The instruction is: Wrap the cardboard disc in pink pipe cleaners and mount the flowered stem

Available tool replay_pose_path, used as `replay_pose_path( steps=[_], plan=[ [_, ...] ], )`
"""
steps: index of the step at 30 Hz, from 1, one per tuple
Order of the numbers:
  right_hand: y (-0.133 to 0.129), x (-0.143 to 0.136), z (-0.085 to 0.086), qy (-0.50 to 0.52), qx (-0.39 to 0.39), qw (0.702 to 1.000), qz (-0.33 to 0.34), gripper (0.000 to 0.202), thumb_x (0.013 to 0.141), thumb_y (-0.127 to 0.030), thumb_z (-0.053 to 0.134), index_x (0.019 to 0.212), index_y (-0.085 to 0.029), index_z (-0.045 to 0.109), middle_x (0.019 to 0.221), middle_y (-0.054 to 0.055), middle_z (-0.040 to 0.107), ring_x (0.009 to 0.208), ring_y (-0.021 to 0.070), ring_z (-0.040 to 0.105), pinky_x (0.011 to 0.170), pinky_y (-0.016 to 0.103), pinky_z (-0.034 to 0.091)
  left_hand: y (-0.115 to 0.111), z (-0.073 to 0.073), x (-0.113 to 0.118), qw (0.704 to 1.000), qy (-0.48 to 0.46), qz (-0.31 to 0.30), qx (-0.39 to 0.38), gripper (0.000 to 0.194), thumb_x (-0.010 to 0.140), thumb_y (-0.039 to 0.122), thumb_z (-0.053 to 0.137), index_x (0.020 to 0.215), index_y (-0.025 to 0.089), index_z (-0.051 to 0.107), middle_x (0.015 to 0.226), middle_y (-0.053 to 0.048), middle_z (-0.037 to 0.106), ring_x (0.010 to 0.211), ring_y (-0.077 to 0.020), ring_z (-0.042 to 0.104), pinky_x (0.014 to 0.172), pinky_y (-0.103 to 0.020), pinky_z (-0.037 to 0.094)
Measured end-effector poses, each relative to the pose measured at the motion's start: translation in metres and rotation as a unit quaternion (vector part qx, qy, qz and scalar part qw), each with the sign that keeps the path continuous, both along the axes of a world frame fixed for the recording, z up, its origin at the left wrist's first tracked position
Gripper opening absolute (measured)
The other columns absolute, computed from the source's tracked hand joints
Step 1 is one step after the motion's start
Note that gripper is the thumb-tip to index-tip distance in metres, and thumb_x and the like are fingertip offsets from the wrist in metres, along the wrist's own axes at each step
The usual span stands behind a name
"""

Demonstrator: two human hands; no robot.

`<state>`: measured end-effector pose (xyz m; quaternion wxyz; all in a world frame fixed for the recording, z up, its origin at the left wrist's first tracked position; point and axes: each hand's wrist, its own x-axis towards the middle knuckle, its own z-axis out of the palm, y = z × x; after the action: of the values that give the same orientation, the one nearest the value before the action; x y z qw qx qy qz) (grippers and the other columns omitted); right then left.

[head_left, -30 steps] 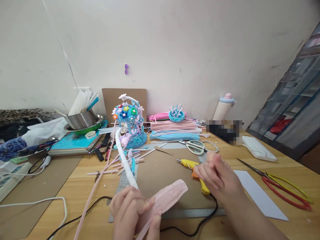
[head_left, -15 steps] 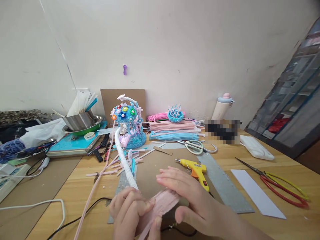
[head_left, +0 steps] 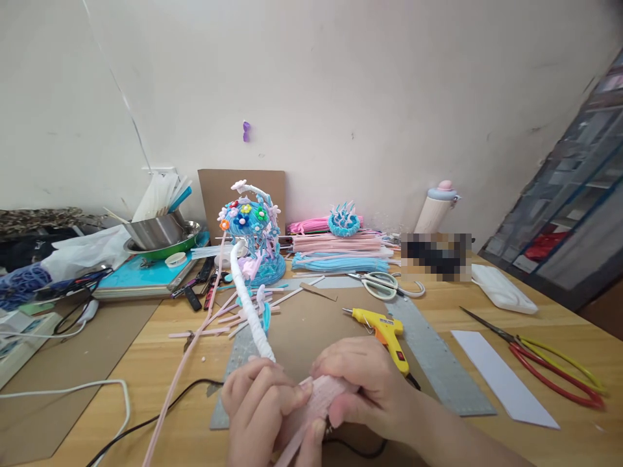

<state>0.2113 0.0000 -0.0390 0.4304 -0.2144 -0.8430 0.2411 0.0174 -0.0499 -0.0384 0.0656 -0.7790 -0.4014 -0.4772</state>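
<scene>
My left hand (head_left: 267, 408) is closed around a flat piece covered in pink pipe cleaners (head_left: 324, 394), its thumb pressed on the top. My right hand (head_left: 365, 389) grips the far right end of the same piece, fingers curled over the edge and thumb below. A curved white wrapped stem (head_left: 247, 305) rises from beside my left hand; its lower end is hidden behind the fingers. Long pink pipe cleaners (head_left: 176, 376) run down the left side. Beyond the hands stands a blue pipe-cleaner ornament (head_left: 248, 220) with small colourful flowers.
A yellow glue gun (head_left: 382, 331) lies right of centre on brown board, near a grey metal square ruler (head_left: 438, 370). Further right are red-and-yellow-handled scissors (head_left: 549, 366) and a white strip (head_left: 501, 376). Pipe-cleaner bundles (head_left: 341, 263) and white-handled scissors (head_left: 382, 285) sit behind.
My right hand has come down from hovering with straight fingers and closed on the pink piece's right end. My left hand keeps its hold, shifted slightly right.
</scene>
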Motion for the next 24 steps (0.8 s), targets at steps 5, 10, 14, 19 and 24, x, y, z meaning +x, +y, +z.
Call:
replay_pose_path(
  steps=[5,10,14,19,24],
  plan=[
    [0.003,0.012,-0.009,0.076,-0.045,0.996,0.001,0.05,0.084,-0.065,0.052,0.098,-0.02,0.069,0.085,0.008,0.074,0.077,0.0211,0.069,0.072,0.03,0.054,0.005,-0.02,-0.011,0.994,0.078,0.062,0.042,0.081,0.067,0.078,0.059,0.122,0.018,0.053,0.103,-0.011,0.066,0.099,-0.0291,0.061,0.085,-0.04,0.043],
    [0.003,0.023,-0.02,0.161,-0.071,0.984,-0.017,0.048,0.084,-0.065,0.053,0.097,-0.024,0.072,0.087,0.008,0.074,0.091,0.0259,0.068,0.089,0.04,0.054,0.001,-0.05,-0.011,0.991,-0.068,0.105,0.036,0.039,0.081,0.056,0.063,0.099,0.022,0.057,0.094,-0.006,0.062,0.088,-0.0239,0.061,0.08,-0.038,0.045],
    [0.004,0.024,-0.024,0.154,-0.074,0.985,-0.014,0.041,0.088,-0.06,0.053,0.1,-0.026,0.072,0.095,0.008,0.074,0.102,0.0276,0.066,0.103,0.047,0.044,0.0,-0.042,-0.018,0.998,-0.001,0.026,0.049,0.02,0.087,0.042,0.061,0.087,0.023,0.061,0.074,-0.001,0.064,0.077,-0.0193,0.06,0.072,-0.033,0.041],
    [-0.001,0.023,-0.026,0.131,-0.103,0.986,0.007,0.037,0.096,-0.051,0.045,0.117,-0.028,0.065,0.111,0.008,0.069,0.112,0.0252,0.061,0.108,0.046,0.04,-0.002,-0.016,-0.027,0.997,0.043,0.03,0.055,0.016,0.086,0.038,0.064,0.084,0.023,0.063,0.071,0.0,0.067,0.075,-0.019,0.059,0.073,-0.033,0.037],
    [-0.008,0.021,-0.025,0.068,-0.092,0.993,0.025,0.039,0.1,-0.042,0.042,0.135,-0.031,0.053,0.125,0.008,0.063,0.117,0.0229,0.057,0.102,0.038,0.044,-0.003,-0.001,-0.031,0.995,0.078,0.043,0.034,0.017,0.088,0.038,0.061,0.081,0.023,0.063,0.074,0.001,0.069,0.079,-0.0191,0.058,0.075,-0.033,0.034]
  ],
)
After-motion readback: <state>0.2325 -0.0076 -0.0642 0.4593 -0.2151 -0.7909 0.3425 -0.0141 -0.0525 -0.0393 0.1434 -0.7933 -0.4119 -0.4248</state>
